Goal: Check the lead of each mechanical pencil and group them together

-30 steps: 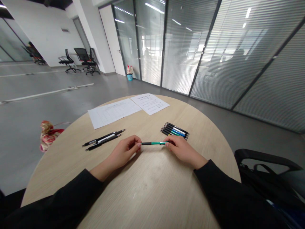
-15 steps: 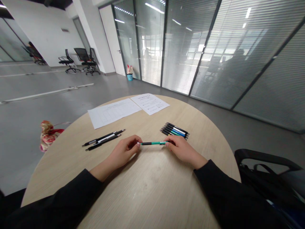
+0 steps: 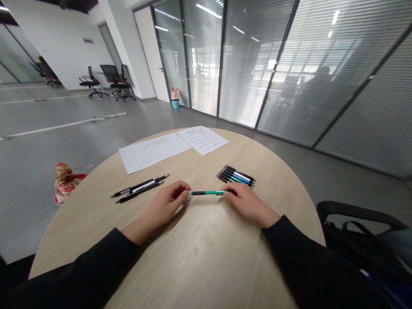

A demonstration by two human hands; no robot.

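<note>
A green and black pen point(image 3: 208, 192) lies crosswise between my hands, close over the tabletop. Around its right end, the fingers of my right hand point(image 3: 242, 201) are closed, hiding that end. The thumb and forefinger of my left hand point(image 3: 170, 201) are curled together at the pen's thin left tip. Just beyond my right hand is a row of several pens point(image 3: 236, 175), side by side, in black, white, blue and green; the hand covers part of the nearest ones. To the left of my left hand lie a few black and white pens point(image 3: 140, 189), set at a slant.
Two printed paper sheets point(image 3: 154, 150) lie toward the far edge of the round wooden table point(image 3: 199, 257). A black chair point(image 3: 360, 214) stands close on the right. A red and cream bundle point(image 3: 66, 182) is beyond the left edge. Glass partitions rise behind the table.
My left fingertips have shifted very slightly at the pen's tip. The pen and my right hand stay in nearly the same place.
</note>
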